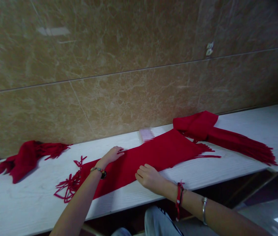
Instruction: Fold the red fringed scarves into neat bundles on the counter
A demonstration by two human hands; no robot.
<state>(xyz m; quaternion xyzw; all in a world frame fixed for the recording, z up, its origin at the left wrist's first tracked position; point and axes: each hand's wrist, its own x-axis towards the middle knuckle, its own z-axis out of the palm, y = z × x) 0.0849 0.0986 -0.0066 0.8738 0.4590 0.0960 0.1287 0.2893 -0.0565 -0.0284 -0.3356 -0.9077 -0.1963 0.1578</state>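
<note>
A long red fringed scarf [163, 150] lies stretched flat along a white wooden shelf [25, 196]. My left hand [111, 154] rests on the scarf's far edge, fingers stretched out flat. My right hand [148, 177] lies on the scarf's near edge with its fingers curled against the cloth. Fringe [68, 186] trails off the scarf's left end. Both wrists wear bracelets.
A second red scarf [28, 157] lies bunched at the shelf's left end. A third red scarf [217, 132] with fringe lies at the right. A marble wall [129, 65] rises directly behind the shelf. My knees [153, 223] are below the shelf's front edge.
</note>
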